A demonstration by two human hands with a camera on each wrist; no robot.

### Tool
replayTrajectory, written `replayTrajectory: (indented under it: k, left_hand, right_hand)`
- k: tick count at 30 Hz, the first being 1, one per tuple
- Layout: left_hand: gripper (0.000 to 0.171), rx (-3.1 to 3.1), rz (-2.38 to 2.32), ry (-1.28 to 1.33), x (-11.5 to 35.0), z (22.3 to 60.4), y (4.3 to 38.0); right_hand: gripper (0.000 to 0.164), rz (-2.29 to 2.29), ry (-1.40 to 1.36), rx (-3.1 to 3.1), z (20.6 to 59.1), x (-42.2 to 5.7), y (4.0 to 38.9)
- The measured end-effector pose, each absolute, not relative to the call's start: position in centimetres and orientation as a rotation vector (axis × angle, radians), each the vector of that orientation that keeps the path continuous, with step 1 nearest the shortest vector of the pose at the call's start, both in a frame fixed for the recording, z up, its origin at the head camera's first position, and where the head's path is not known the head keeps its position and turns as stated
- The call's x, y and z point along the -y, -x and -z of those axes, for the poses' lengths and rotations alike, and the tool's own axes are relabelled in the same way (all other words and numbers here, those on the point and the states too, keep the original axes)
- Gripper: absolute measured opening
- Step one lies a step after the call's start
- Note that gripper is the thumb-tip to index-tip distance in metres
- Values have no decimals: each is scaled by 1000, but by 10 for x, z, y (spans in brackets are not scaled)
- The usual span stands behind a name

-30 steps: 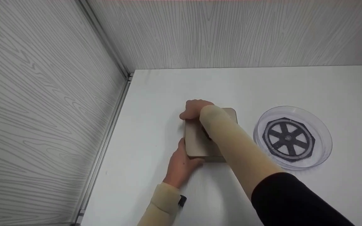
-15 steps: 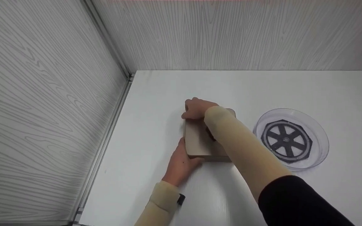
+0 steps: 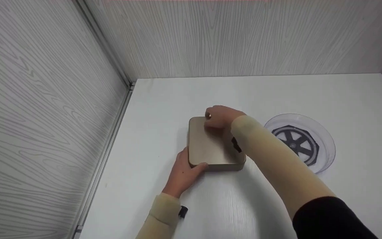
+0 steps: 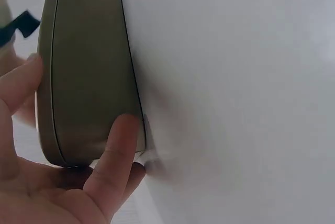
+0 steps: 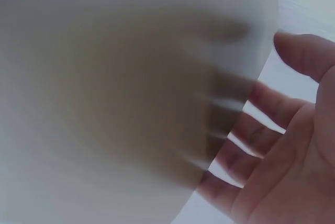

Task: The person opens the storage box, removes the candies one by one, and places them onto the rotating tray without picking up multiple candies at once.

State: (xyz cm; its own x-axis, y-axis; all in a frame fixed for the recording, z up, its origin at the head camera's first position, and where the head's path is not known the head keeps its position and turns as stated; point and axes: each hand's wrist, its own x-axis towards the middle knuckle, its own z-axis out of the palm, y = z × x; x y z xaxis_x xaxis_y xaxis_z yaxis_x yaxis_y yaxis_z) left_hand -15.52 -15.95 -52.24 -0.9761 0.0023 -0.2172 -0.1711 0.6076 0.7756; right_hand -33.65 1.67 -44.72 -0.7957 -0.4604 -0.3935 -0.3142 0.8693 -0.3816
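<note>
A gold-beige rectangular tin with rounded corners and its lid on lies on the white table. At its near left corner, my left hand grips the tin, thumb along the near side and fingers at the left side. The left wrist view shows the tin's side wall between the thumb and the fingers. My right hand reaches over the far part of the lid. In the right wrist view its fingertips meet the edge of the lid, which mirrors them, while the thumb stands apart from them.
To the right of the tin stands a round clear plastic dish with a black spoked wheel-like piece in it, partly behind my right forearm. Wood-grain panels rise on the left and at the back.
My right hand has shifted right along the tin's far edge, uncovering the far left corner of the lid. The left hand keeps its grip. The head view has shifted slightly.
</note>
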Motion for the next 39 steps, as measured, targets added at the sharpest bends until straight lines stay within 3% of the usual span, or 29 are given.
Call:
replayTrajectory:
  k: [12, 26, 39]
  left_hand:
    - [71, -2698, -1295, 237, 160, 507, 178]
    - [71, -2704, -1172, 429, 169, 502, 220]
    - [62, -2689, -1100, 407, 164, 495, 227]
  right_hand:
    - [67, 694, 300, -2712, 457, -74, 308]
    - [70, 1131, 57, -2550, 482, -71, 273]
    - [39, 1275, -137, -2484, 488, -70, 264]
